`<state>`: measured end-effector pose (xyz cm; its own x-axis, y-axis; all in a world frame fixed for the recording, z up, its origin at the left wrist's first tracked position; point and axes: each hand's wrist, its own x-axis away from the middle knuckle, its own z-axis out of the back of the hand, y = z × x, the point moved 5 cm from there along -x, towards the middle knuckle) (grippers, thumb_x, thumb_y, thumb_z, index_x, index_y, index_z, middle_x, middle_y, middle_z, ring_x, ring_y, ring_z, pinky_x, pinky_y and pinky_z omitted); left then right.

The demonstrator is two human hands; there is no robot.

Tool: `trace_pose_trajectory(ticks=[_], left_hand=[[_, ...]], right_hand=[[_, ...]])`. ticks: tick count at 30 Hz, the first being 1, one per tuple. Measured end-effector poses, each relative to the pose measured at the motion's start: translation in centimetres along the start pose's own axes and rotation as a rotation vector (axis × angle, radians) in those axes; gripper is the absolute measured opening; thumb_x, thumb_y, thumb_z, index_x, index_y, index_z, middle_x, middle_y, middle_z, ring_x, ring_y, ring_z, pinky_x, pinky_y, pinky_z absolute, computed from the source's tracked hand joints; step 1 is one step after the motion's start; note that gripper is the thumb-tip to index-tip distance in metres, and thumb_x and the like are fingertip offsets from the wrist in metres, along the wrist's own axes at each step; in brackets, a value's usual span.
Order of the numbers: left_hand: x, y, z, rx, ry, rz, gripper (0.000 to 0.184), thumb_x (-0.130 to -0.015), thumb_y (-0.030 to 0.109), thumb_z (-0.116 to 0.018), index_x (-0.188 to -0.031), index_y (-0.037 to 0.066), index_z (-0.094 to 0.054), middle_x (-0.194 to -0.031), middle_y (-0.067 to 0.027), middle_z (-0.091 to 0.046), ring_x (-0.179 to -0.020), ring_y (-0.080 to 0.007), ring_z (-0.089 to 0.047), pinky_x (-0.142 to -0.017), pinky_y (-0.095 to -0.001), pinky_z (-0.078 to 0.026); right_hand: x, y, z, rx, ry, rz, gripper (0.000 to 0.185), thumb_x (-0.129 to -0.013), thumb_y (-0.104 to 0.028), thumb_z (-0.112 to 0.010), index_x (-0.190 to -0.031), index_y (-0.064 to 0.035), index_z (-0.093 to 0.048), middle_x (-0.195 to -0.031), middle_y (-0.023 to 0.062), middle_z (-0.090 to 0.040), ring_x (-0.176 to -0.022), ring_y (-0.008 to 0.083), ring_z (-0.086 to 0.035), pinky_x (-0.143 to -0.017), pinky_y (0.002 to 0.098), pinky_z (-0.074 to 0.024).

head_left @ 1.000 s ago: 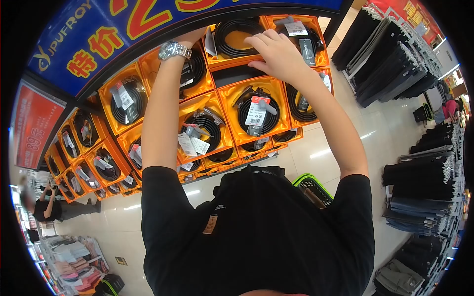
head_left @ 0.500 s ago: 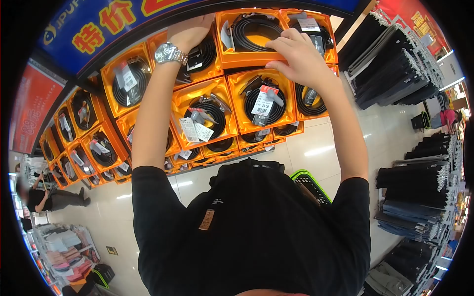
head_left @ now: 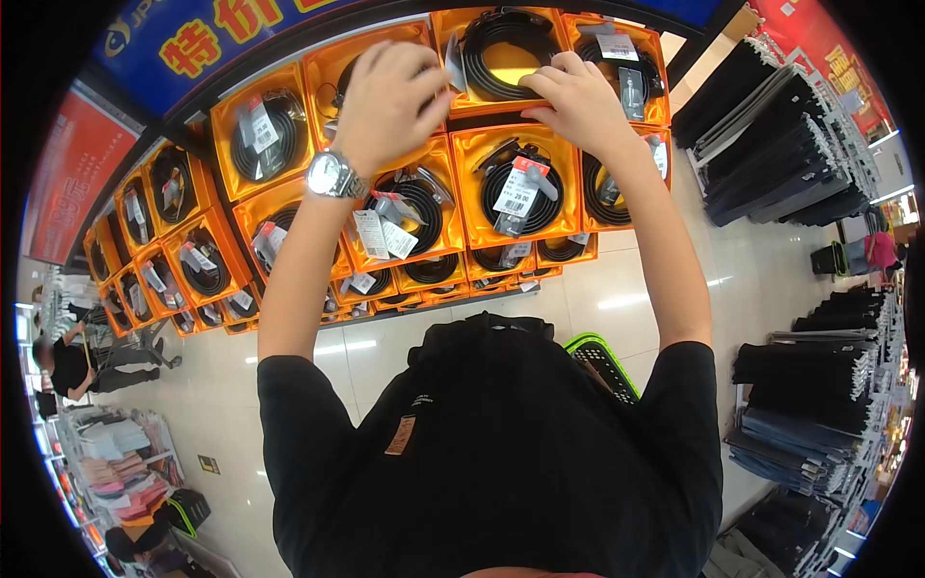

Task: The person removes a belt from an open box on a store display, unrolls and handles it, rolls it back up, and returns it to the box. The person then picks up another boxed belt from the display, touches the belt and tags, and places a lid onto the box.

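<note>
My right hand point(head_left: 583, 104) grips the front rim of an orange belt box point(head_left: 472, 108) in the top row, thumb outside and fingers over the edge. A coiled black belt point(head_left: 470, 60) lies inside it. My left hand point(head_left: 390, 106), with a silver watch on the wrist, hovers in front of the neighbouring box point(head_left: 323, 60). Its fingers are loosely bent and apart, slightly blurred, with nothing visible in them; it hides most of that box. Below my hands, another coiled belt point(head_left: 552, 200) carries a white and red price tag point(head_left: 518, 196).
More belt boxes point(head_left: 202, 265) fill the tiered rack to the left. A blue sign point(head_left: 145, 72) runs above it. Trousers hang on racks point(head_left: 819, 376) at the right. A green-rimmed black basket point(head_left: 607, 361) is by my body. Another person point(head_left: 72, 366) stands far left.
My left hand has come back from the top row's rear towards me and slightly right. My right hand stays on the box, whose front wall now shows less. The view has shifted slightly.
</note>
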<state>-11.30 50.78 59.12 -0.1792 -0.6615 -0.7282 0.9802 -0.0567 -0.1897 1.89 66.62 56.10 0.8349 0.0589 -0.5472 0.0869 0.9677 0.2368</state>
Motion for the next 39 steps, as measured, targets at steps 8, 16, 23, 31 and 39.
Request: trace_pose_trajectory(ticks=[8, 16, 23, 31, 39], left_hand=[[0.7, 2.4, -2.2, -0.074, -0.215, -0.113, 0.006, -0.075, 0.011, -0.065, -0.079, 0.009, -0.061, -0.088, -0.0009, -0.055, -0.095, -0.0183, -0.055, -0.101, -0.0416, -0.034], [0.6, 2.6, -1.3, -0.038, -0.101, -0.080, 0.007, -0.077, 0.009, -0.064, -0.083, 0.007, -0.061, -0.088, -0.0013, -0.057, -0.091, -0.0193, -0.056, -0.096, -0.0402, -0.037], [1.1, 3.4, -2.1, -0.044, -0.088, -0.092, 0.004, -0.075, 0.009, -0.062, -0.078, 0.007, -0.059, -0.084, -0.0025, -0.054, -0.088, -0.0196, -0.056, -0.091, -0.0377, -0.039], [2.0, 3.1, -1.7, -0.016, -0.022, 0.022, 0.009, -0.075, 0.012, -0.066, -0.078, 0.008, -0.058, -0.081, -0.0026, -0.056, -0.085, -0.0200, -0.056, -0.087, -0.0368, -0.041], [2.4, 2.1, -1.7, 0.020, -0.100, 0.162, 0.017, -0.077, 0.020, -0.068, -0.072, 0.010, -0.055, -0.074, -0.0027, -0.055, -0.082, -0.0210, -0.056, -0.090, -0.0376, -0.039]], right_hand=[[0.4, 0.2, -0.1, -0.080, -0.004, 0.051, 0.034, -0.076, -0.031, -0.071, -0.102, -0.0103, -0.063, -0.098, 0.0002, -0.064, -0.101, 0.0211, -0.054, -0.086, 0.0346, -0.0454], [-0.4, 0.6, 1.2, -0.258, 0.187, -0.020, 0.028, -0.082, -0.031, -0.067, -0.093, -0.0050, -0.065, -0.092, 0.0065, -0.063, -0.091, 0.0230, -0.057, -0.081, 0.0329, -0.0473], [-3.8, -1.6, -1.7, -0.208, -0.249, -0.269, 0.042, -0.077, -0.045, -0.064, -0.089, -0.0040, -0.066, -0.085, 0.0164, -0.067, -0.082, 0.0318, -0.065, -0.075, 0.0396, -0.0520], [-4.3, -1.8, -2.2, -0.264, -0.041, -0.310, 0.039, -0.081, -0.039, -0.059, -0.081, 0.0003, -0.058, -0.074, 0.0213, -0.063, -0.073, 0.0370, -0.063, -0.068, 0.0440, -0.0503], [-1.0, -0.4, 0.5, -0.642, 0.183, -0.409, 0.036, -0.081, -0.035, -0.057, -0.080, 0.0003, -0.054, -0.070, 0.0210, -0.058, -0.066, 0.0377, -0.059, -0.061, 0.0426, -0.0467]])
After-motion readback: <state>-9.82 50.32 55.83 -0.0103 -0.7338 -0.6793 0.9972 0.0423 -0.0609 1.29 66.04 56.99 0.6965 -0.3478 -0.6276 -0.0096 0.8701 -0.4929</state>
